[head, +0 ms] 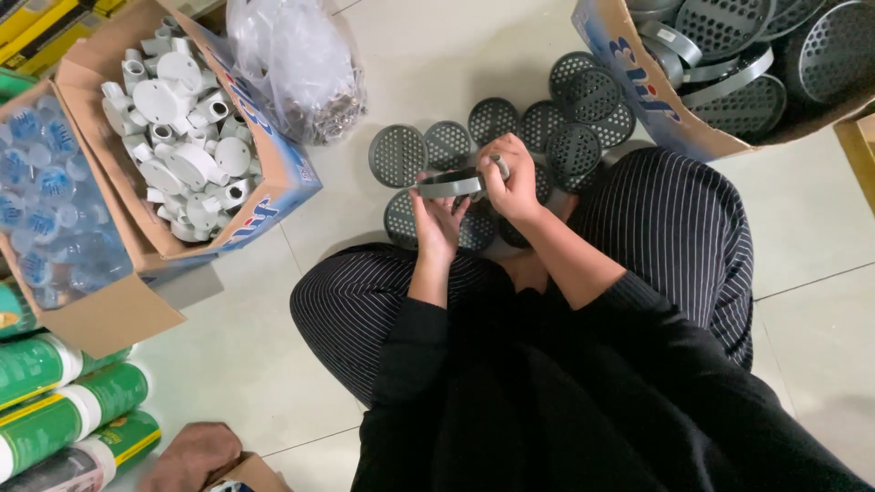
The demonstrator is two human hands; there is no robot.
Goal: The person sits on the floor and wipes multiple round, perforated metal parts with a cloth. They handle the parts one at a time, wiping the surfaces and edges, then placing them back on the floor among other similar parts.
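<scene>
A person sits cross-legged on the pale tiled floor (456,55), legs in striped trousers (674,237). At upper right stands a cardboard box (638,100) stacked with large grey perforated discs (729,27). At upper left, a second box (283,182) holds white pipe fittings (182,137), and beside it, at the left edge, a third box (100,314) holds clear blue-printed caps (46,191). A clear plastic bag (292,64) lies just right of the fittings box. Green-and-white tubes (64,401) lie at lower left, and near them, at the bottom edge, another person's hand (191,451) rests on a small carton (246,474). In front of the knees, a cluster of small grey strainers (547,128) covers the floor, some overlapping. Above this cluster, the left hand (436,223) grips one grey strainer (448,185) from below, held on edge with fingers closed on its rim. The right hand (512,182) closes on the same strainer's right end, pinching a small pale part (500,167) against it.
</scene>
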